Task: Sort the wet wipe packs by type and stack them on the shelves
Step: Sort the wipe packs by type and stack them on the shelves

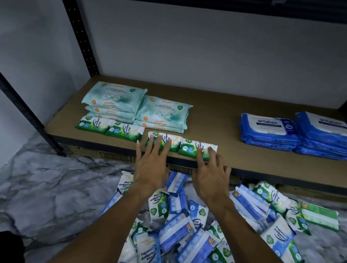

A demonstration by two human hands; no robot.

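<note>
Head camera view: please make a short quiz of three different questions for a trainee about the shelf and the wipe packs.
1. True or false: the blue antabax packs are stacked at the left end of the shelf.
2. How many green Pine packs lie in the front row?
3. The left hand and the right hand rest on: A. red boxes; B. green Pine packs; C. glass bottles.
Key: 1 false, they are at the right end; 2 four; 3 B.
</note>
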